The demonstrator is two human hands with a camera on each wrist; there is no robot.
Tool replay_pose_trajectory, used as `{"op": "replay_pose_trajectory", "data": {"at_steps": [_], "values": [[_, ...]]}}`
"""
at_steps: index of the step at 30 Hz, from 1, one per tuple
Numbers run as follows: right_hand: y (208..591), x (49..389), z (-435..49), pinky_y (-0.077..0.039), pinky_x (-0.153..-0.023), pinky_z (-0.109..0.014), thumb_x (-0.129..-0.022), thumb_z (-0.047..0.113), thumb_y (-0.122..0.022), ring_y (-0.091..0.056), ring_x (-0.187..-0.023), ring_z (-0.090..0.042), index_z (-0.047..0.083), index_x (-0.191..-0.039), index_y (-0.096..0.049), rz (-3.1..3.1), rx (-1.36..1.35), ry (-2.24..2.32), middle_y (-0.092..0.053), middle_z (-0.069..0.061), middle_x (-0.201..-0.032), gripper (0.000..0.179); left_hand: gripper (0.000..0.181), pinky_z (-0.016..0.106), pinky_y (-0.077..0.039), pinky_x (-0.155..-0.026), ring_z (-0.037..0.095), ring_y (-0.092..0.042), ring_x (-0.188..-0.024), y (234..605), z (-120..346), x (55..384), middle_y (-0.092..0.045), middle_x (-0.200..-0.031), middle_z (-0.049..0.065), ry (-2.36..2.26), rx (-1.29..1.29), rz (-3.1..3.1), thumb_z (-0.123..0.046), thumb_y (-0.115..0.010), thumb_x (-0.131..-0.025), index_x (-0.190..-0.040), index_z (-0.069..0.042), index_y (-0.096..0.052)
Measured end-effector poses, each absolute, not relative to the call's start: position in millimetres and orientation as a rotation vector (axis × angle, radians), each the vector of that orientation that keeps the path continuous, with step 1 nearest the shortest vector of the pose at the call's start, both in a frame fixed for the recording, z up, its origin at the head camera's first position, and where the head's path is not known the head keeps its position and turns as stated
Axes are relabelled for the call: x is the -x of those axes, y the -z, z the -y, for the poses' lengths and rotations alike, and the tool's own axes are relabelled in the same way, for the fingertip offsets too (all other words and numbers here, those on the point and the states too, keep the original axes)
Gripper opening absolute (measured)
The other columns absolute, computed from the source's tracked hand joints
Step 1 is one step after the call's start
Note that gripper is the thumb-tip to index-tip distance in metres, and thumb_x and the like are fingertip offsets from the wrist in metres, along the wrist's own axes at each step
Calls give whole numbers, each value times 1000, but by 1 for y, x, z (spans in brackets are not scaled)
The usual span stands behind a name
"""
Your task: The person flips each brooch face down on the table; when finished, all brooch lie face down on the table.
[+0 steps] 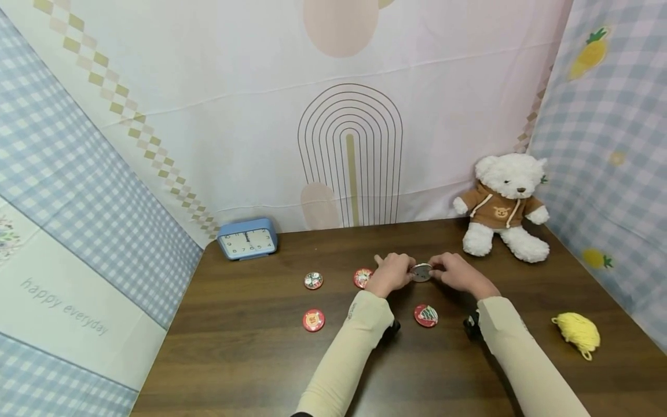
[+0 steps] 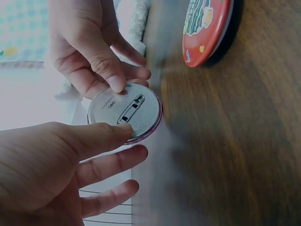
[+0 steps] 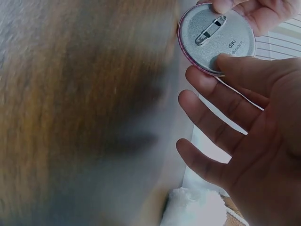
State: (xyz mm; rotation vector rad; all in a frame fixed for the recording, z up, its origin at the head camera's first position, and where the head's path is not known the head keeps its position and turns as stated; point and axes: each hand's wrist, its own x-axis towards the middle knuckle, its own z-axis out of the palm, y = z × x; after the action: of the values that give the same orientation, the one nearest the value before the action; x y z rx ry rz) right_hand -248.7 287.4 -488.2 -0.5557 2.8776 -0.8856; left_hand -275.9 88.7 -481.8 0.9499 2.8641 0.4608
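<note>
We see the left hand [image 1: 392,274] and the right hand [image 1: 460,273] both pinching the rim of a round, silver-backed metal pin badge [image 1: 421,273], thumbs on its back, the pin side facing us. It sits between the hands over the dark brown wooden table [image 1: 234,359], where we find a round red badge with a green tree [image 1: 426,315] lying nearer to us.

Our right hand [image 3: 263,141] and left hand [image 3: 273,14] pinch a pin-back button badge [image 3: 218,40], its silver clasp side showing; wood-grain tabletop [image 3: 84,113] spreads leftward, fluffy white plush [image 3: 195,207] below.
</note>
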Motion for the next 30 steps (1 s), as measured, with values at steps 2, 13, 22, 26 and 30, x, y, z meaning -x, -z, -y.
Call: {"op": "replay_pose_trajectory", "data": {"at_steps": [2,13,22,26,30], "values": [[489,249,-287,-49,-78,-44,-93,3,-67,-60,-82,-18,5,-92,-71,-2880,552,895,-68,-2,-88,5,4,68,-29,-104,22,-62,-98,481,-90,275,-69,-86,-7,-436,-930,-2877,-23,-73,-94,-91,-20,-74],[499,250,-283,-43,-65,-32,-83,-4,-70,-52,-68,-13,2,-93,-64,-2904,497,1028,-59,0,-76,13,16,69,-26,-106,31,-55,-113,486,-99,272,-70,-102,0,-301,-736,-2916,-36,-75,-91,-88,-21,-72],[496,251,-283,-44,-67,-34,-85,-5,-71,-52,-68,-14,3,-92,-61,-2934,508,1037,-58,-1,-75,14,50,67,-25,-108,36,-45,-131,485,-102,270,-60,-129,8,-272,-714,-2940,-37,-76,-91,-134,-18,-58],[494,251,-282,-44,-68,-35,-86,-6,-68,-52,-69,-15,1,-95,-61,-2930,501,1016,-58,-2,-76,13,51,66,-26,-108,35,-47,-128,485,-103,268,-58,-126,8,-315,-720,-2942,-33,-78,-89,-131,-20,-53],[495,250,-281,-44,-69,-37,-85,-7,-69,-52,-70,-16,-1,-100,-60,-2927,490,1024,-59,-3,-78,18,52,65,-28,-107,34,-49,-125,485,-104,266,-58,-125,7,-286,-735,-2940,-33,-80,-88,-131,-21,-54]]}}
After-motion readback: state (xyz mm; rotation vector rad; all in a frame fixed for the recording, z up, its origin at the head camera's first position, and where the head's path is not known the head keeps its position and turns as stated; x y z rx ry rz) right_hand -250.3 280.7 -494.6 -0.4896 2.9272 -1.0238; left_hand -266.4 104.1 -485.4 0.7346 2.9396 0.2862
